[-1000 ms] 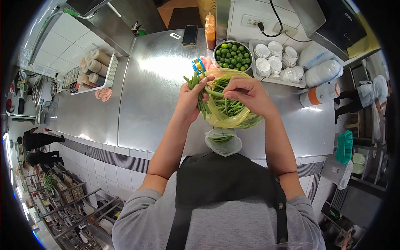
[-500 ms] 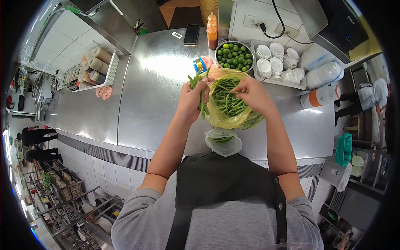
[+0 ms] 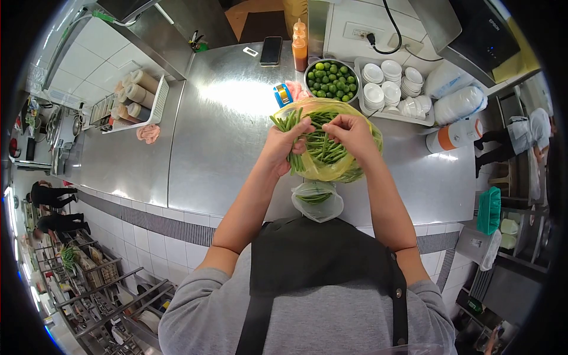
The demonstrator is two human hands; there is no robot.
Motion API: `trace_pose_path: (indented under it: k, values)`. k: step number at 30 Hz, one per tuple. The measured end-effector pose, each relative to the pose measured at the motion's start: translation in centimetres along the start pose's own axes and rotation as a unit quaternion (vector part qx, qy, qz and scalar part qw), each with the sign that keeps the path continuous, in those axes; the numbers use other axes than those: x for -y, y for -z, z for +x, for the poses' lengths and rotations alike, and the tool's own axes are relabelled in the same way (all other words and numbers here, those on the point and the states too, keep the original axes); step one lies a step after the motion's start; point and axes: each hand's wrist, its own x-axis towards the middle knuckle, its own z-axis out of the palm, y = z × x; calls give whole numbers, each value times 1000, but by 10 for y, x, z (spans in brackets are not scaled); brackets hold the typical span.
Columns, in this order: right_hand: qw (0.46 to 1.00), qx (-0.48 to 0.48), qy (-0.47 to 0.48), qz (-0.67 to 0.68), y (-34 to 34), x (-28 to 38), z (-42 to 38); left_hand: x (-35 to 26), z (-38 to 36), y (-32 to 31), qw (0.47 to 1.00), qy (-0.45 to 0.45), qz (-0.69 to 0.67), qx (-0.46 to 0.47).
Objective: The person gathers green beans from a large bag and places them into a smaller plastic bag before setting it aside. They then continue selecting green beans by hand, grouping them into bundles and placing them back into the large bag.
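Observation:
A bunch of green beans [image 3: 288, 123] is gripped in my left hand [image 3: 286, 143], over the left side of a yellow plastic bag [image 3: 322, 171]. More green beans [image 3: 324, 147] fill that bag, which stands open on the steel counter. Above its right side, my right hand [image 3: 351, 135] is closed in a pinch, its fingertips on what looks like a green bean. A small clear plastic bag [image 3: 326, 212] with a few green beans inside lies at the counter's front edge, close to my apron.
Behind the yellow bag are a bowl of limes [image 3: 331, 81], a blue tape roll [image 3: 283, 94] and sauce bottles [image 3: 300, 50]. A tray of white cups [image 3: 384, 89] stands at the back right, a phone [image 3: 271, 51] at the back. A bottle basket [image 3: 155, 106] sits left. Other people [image 3: 520, 139] stand farther off.
My right hand has moved slightly left, nearer my left hand. The left hand has turned and shifted a little right, with its beans fanned out more.

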Motion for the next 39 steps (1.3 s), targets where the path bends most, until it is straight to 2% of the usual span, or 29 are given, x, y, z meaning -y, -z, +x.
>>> trace_pose_path:
  k: [1,2,5,7,8,9,10,14,15,17,19,26,28,29,31,34,35,36,37,38,39]
  values:
    - [990,42,-39,125,5,9,-4,-1,-1,-3,997,8,78,16]
    - [991,39,-39,125,7,13,-6,-2,-3,-6,987,15,156,32]
    - [985,34,8,170,5,18,-7,4,-10,-20,972,-30,222,69]
    - [975,-17,117,188,-1,15,-5,8,-9,-26,975,-46,212,55]
    - [975,-16,119,188,-4,16,-5,8,-9,-27,977,-61,202,39]
    - [968,-109,221,46,-8,16,-6,8,-9,-26,977,-62,201,38]
    - [923,-199,315,-98,-10,17,-8,8,-7,-24,976,-63,206,40]
    - [919,-227,306,-94,-12,14,-11,1,-10,-22,975,-88,201,37]
    - [930,-196,291,-112,-12,10,-11,-1,-9,-19,975,-87,201,37]
    - [939,-165,273,-130,-10,2,-12,-3,-5,-13,986,-151,75,21]
    - [981,-44,185,-21,-11,1,-19,-7,-3,-9,987,-155,41,5]
    - [983,-3,183,-29,-24,18,-32,-8,-5,-12,988,-151,-13,-7]
    - [964,-15,265,-23,-24,25,-31,-7,-6,-13,988,-150,-22,-10]
    - [964,-14,266,-22,-23,29,-31,-6,-6,-12,990,-135,-26,-3]
    - [957,35,258,130,-20,37,-31,-6,-6,-9,992,-120,-29,3]
    - [952,54,220,204,-1,40,-24,-7,-2,-1,992,-114,-45,-15]
    - [952,54,221,204,4,39,-19,-8,0,4,992,-95,-81,-19]
    - [974,49,185,119,8,34,-13,-9,3,11,990,-74,-118,-22]
    - [988,42,146,34,11,29,-8,-10,5,18,990,-61,-127,20]
    - [988,41,145,34,12,21,-6,-6,8,22,990,-60,-127,21]
    - [980,80,145,-111,10,17,-5,-6,8,20,983,-42,-178,34]
